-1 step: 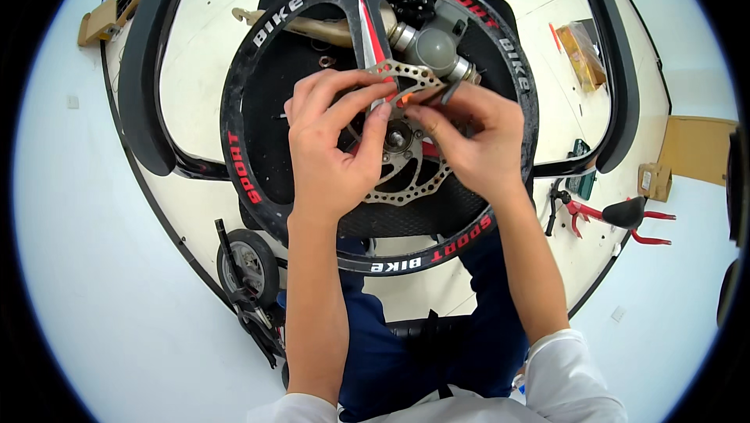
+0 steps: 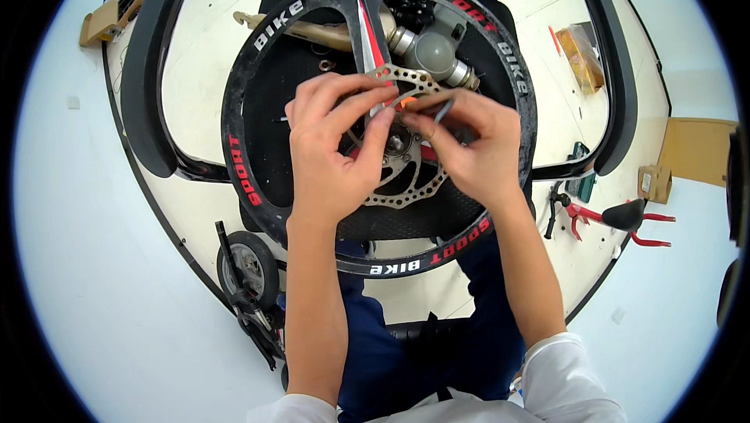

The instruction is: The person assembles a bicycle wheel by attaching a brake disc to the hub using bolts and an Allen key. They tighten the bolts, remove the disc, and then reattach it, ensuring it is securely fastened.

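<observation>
The wheel [image 2: 233,110] lies flat over the black seat [image 2: 273,83] of a chair, its hub [image 2: 395,143] and the holed disc [image 2: 410,197] facing up, with a red and white spoke [image 2: 366,28] running away from the person. Both hands meet over the far side of the disc, just beyond the hub. The left hand [image 2: 332,146] has its thumb and fingertips drawn to a narrow gap at the disc's inner arms; whether it grips the disc or some small piece there I cannot tell. The right hand [image 2: 484,142] is pinched narrow on something small, with a slim grey piece [image 2: 444,110] sticking up between its fingers and an orange bit [image 2: 407,101] showing near its fingertips (the fingers hide too much to say whether these are one thing). The step in hand looks like close fingertip work on the disc beside the hub, perhaps with the small piece being lined up. Such a move would seem to call for a light, steady pinch, the left fingers bracing while the right ones make fine adjustments. Through the wheel's far gap show a rounded grey part [image 2: 434,52] and a small nut [image 2: 326,65].
</observation>
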A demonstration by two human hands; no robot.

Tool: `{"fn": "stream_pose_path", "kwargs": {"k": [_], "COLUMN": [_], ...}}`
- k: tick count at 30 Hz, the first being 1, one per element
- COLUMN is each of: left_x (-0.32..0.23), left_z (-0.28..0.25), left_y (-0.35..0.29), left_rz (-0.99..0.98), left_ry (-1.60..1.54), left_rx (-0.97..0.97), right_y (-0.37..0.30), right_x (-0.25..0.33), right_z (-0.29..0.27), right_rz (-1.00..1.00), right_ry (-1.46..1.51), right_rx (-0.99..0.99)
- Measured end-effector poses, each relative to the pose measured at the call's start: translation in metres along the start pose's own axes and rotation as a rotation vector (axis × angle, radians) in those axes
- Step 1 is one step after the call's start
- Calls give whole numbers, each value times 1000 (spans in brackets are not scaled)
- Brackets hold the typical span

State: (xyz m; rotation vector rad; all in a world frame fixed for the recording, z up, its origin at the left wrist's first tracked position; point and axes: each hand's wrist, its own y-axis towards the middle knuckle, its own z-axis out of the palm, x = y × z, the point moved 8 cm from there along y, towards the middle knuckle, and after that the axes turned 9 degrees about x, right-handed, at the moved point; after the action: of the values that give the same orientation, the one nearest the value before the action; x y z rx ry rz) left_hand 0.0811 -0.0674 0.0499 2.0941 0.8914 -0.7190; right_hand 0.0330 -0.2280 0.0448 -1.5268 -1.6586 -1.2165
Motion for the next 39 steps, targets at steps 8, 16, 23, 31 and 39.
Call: {"fn": "stream_pose_path", "kwargs": {"k": [8,16,23,31,39], "left_x": [-31,-26,-23,-14,-15], "left_z": [-3,-2,1,-9,-8], "left_y": [15,6,2,-4,-4], "left_rz": [144,-23,-39,-146,-35], "left_ry": [-239,-233,-306,-321,-306], "left_rx": [78,18,-176,-125,-135], "right_y": [3,0,7,-1,-8], "right_x": [27,13,19,79,88], "right_z": [3,4,-18,-16,-6], "right_rz": [-94,-57,-73,-213,-337], "right_ry": [-278,-80,9,-2,-199], "right_rx": [99,-4,-14,109,2]}}
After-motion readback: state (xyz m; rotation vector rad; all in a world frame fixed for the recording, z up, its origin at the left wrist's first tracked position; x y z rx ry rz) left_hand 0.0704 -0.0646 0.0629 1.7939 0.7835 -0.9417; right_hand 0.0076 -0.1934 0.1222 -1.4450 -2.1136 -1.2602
